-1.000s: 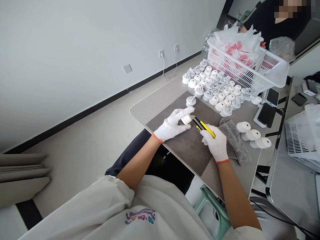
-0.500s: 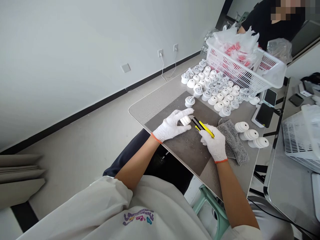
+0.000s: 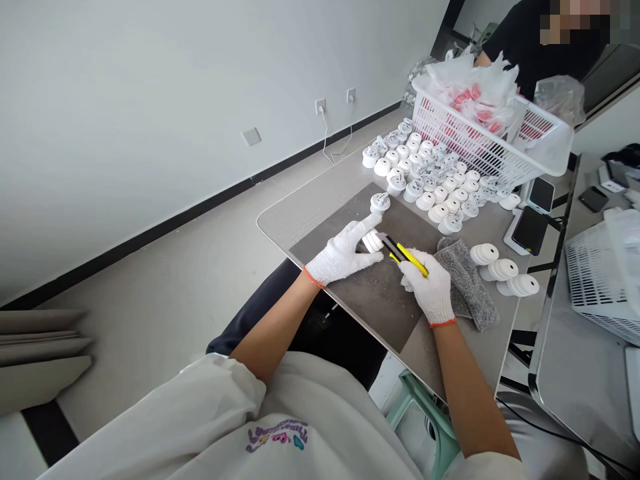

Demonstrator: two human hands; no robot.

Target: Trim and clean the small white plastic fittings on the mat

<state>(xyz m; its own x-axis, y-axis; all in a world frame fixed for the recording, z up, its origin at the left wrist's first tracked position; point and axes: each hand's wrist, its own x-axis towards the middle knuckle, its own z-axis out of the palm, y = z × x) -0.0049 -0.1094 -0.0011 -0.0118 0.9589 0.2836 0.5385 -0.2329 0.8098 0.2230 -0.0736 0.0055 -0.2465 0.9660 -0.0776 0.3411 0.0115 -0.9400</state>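
In a white glove, my left hand (image 3: 345, 252) grips a small white ridged plastic part (image 3: 371, 241) between thumb and fingers, above the dark mat (image 3: 385, 300). My right hand (image 3: 429, 283), also gloved, is closed round a yellow and black utility knife (image 3: 406, 255). The knife's blade end meets the right side of the white part; the exact contact is too small to make out. Just beyond my left fingertips a white part with a grey top (image 3: 380, 203) stands upright on the mat. A grey cloth (image 3: 465, 287) lies beside my right hand.
Rows of white parts (image 3: 440, 193) fill the table's far side, before a white basket (image 3: 460, 127) with plastic bags. Stacked white parts (image 3: 501, 269) and a phone (image 3: 529, 231) stand at right. A person in black is behind the basket. Another basket (image 3: 600, 287) sits on the neighbouring table.
The white part has turned slightly in my left hand, and the left index finger has shifted up a little. My right hand and the knife have barely moved.
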